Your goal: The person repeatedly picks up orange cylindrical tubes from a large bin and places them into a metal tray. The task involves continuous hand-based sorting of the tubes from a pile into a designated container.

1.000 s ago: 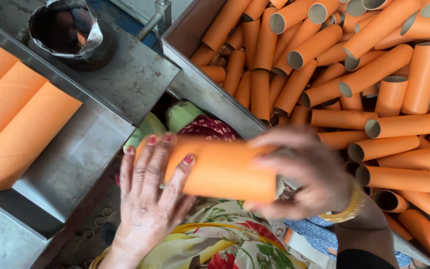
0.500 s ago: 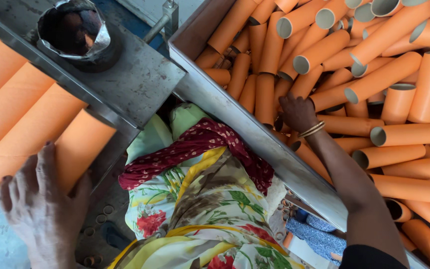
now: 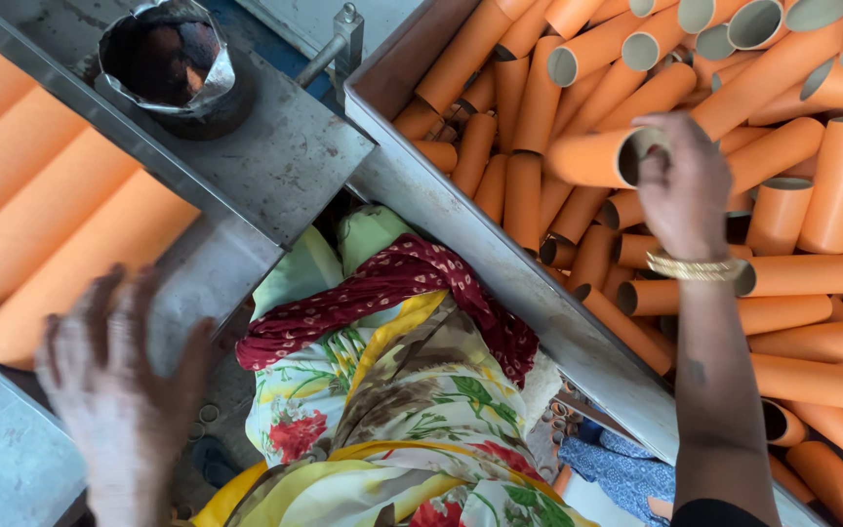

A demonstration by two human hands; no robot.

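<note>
While the right hand (image 3: 683,187) clamps a tube's (image 3: 592,158) open rim, fingers hooked inside, it looks light and stiff; left hand (image 3: 124,390) hovers, fingers spread.

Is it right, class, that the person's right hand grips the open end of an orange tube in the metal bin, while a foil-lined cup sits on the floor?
Not quite. The head view shows the foil-lined cup on the grey metal shelf, not the floor. The right hand does grip the orange tube by its open end in the metal bin.
</note>
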